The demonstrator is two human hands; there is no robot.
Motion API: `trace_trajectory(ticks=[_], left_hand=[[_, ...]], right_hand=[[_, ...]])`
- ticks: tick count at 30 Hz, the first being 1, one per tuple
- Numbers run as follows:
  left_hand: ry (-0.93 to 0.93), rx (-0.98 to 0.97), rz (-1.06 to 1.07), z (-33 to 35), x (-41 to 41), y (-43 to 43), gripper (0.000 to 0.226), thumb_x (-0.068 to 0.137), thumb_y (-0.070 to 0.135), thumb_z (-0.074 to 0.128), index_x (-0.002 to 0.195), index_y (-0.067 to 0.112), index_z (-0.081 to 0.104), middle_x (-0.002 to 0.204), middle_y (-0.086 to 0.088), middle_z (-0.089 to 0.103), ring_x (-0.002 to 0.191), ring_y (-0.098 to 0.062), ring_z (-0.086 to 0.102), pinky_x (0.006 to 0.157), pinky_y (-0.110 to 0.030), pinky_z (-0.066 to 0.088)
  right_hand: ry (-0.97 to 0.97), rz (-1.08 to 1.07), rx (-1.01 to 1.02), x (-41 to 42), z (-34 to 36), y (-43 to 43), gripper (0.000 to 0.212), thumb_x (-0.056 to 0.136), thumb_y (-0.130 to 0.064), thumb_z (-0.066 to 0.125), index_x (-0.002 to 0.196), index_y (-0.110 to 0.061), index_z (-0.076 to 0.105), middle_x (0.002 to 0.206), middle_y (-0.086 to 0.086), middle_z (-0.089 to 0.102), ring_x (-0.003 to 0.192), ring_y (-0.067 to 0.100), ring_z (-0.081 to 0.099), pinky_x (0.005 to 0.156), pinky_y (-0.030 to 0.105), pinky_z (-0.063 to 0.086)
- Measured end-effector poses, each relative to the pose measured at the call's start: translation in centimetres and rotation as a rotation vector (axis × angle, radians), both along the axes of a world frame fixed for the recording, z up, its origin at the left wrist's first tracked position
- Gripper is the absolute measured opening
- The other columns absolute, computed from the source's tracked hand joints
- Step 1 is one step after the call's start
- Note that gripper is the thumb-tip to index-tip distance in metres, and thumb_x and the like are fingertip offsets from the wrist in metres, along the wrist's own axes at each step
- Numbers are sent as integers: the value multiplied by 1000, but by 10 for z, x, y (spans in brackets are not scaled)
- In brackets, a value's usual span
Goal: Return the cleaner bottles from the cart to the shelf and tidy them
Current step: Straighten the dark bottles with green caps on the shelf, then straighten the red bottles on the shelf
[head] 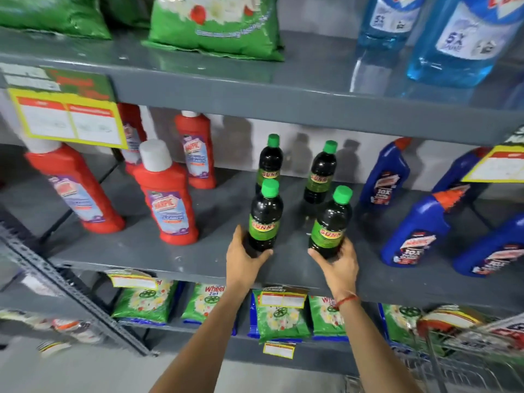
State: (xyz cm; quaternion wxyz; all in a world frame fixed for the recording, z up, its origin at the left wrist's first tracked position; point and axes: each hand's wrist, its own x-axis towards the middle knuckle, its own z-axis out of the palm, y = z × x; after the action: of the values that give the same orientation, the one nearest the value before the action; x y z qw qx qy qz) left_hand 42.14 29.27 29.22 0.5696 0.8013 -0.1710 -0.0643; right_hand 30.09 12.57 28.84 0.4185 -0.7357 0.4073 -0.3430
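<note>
Several dark cleaner bottles with green caps and green labels stand upright on the grey middle shelf (158, 251). My left hand (245, 258) wraps the base of the front left bottle (265, 219). My right hand (337, 262) grips the base of the front right bottle (330, 225). Both held bottles rest on the shelf near its front edge. Behind them stand two more of the same kind, the back left bottle (269, 163) and the back right bottle (320, 171). A corner of the wire cart (465, 361) shows at the lower right.
Red bottles with white caps (166, 194) stand left of the dark ones, blue angled-neck bottles (411, 228) to the right. Yellow price tags (68, 120) hang from the shelf above. Green detergent packs (280, 313) fill the lower shelf. Large blue bottles (459, 38) sit on top.
</note>
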Motion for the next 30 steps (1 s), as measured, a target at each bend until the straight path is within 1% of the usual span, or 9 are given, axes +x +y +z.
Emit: trace_trajectory(ticks=[4,7,9,13,15,17,20,26,30], left_hand=[[-52,-167,81,-2,10,72,60,74,24,76,126,30,48,114,8,64,101,1,60,83,-18,50],[-132,-190,293,1,35,137,41,75,25,75,110,32,53,101,4,63,91,-12,63,69,-15,51],[-163,-160,434,4,60,172,49,74,25,76,116,20,52,109,-6,59,98,-25,60,78,-23,50],[-146,-15,507,12,115,211,83,67,23,81,134,4,36,130,-22,42,123,-34,41,103,-44,38],[-155,61,484,14,137,218,95,64,23,83,139,1,28,137,-25,36,131,-34,31,110,-44,28],[-123,101,478,14,153,221,104,63,26,84,142,2,21,143,-25,31,136,-33,25,111,-45,26],[-63,158,512,14,171,223,108,61,34,84,142,3,18,145,-25,32,135,-37,30,108,-52,29],[-97,217,498,9,190,221,96,60,38,83,135,4,32,136,-21,48,128,-37,43,106,-54,31],[-89,246,532,6,194,221,85,62,37,80,128,4,39,129,-20,55,121,-37,50,107,-54,31]], right_hand=[[-208,-223,-105,-11,-4,50,67,65,-27,83,121,-4,54,111,19,57,102,32,57,92,39,47],[-284,-108,-186,8,0,109,54,73,-45,71,111,-10,58,99,5,54,89,16,52,83,16,45],[-241,117,-187,38,5,141,46,72,-34,77,108,-12,60,99,5,57,89,9,52,84,3,39],[-112,540,-5,114,18,187,71,67,-24,83,128,-8,50,119,4,54,108,14,55,92,15,44],[-45,590,115,149,21,197,83,63,-26,86,133,-9,44,129,7,53,116,19,54,101,30,45],[-33,587,173,173,19,201,79,58,-24,89,126,-11,49,127,10,59,114,23,58,100,40,49],[-18,554,168,190,13,201,67,57,-22,89,114,-15,55,116,9,67,104,21,64,88,27,50],[3,576,174,196,6,201,63,64,-21,85,119,-13,55,118,7,67,99,10,60,73,-4,43],[6,584,182,196,5,203,62,69,-22,82,122,-15,52,121,6,66,98,7,58,78,1,45]])
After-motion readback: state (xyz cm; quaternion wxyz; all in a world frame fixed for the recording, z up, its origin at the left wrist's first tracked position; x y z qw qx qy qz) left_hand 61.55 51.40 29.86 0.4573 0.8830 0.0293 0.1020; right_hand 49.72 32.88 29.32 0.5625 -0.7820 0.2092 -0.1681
